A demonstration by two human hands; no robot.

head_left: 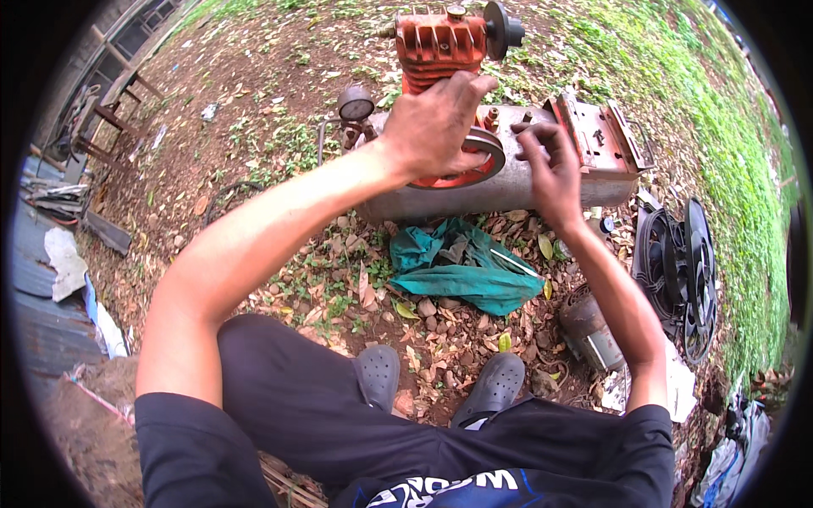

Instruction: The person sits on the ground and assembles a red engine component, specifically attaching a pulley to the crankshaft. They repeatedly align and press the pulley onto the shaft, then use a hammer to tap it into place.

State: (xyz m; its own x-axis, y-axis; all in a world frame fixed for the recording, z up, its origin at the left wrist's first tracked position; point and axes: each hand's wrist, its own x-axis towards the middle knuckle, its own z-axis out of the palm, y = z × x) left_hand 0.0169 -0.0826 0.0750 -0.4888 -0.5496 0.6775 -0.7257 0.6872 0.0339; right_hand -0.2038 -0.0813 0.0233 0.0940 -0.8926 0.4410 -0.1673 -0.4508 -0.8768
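A red finned compressor pump [436,42] stands upright over a long grey metal tank [406,201]. My left hand [436,123] is at the pump's near side, with its thumb on the red and black pulley wheel [487,173]. The other fingers curl behind, partly hidden. My right hand [552,165] hovers over the tank, right of the wheel, with bent fingers apart and nothing visible between them. Small brass fittings [491,118] show between the two hands. A round pressure gauge [356,103] sits left of my left hand.
A rusty mounting bracket [605,140] tops the tank's right end. Green cloth [474,284] lies before the tank. A motor [589,326] and a black fan [696,279] are at right. Corrugated metal sheets [51,296] and a wooden bench [110,118] are at left.
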